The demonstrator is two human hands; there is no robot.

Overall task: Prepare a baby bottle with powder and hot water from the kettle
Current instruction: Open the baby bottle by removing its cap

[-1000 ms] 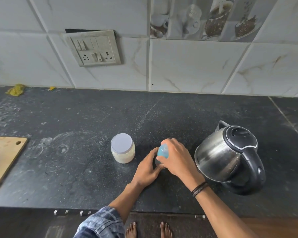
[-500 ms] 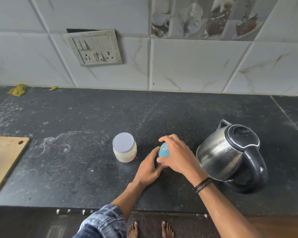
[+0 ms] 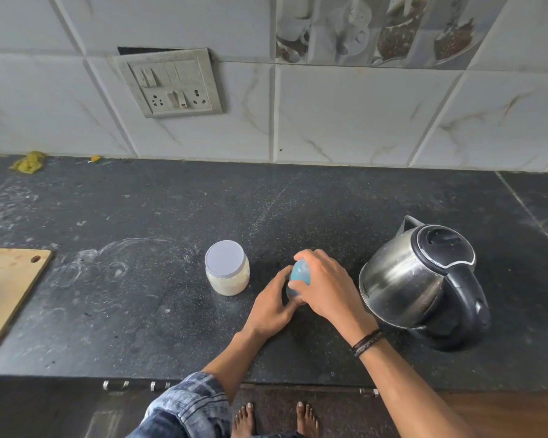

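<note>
A baby bottle with a blue cap [image 3: 300,275] stands on the black counter [image 3: 159,298], mostly hidden by both hands. My left hand [image 3: 274,306] wraps around the bottle's lower body from the left. My right hand [image 3: 325,287] grips the blue cap from above and the right. A powder jar [image 3: 227,267] with a white lid stands upright just left of the hands, its lid on. A steel kettle [image 3: 424,279] with a black lid and handle sits to the right of the hands.
A wooden cutting board [image 3: 8,289] lies at the counter's left edge. A switch and socket plate [image 3: 168,83] is on the tiled wall. Yellow scraps [image 3: 29,161] lie at the back left. The counter's front edge runs below my forearms.
Both hands have stayed on the bottle. My right hand has shifted slightly around the blue cap, showing more of it. The jar and kettle have not moved.
</note>
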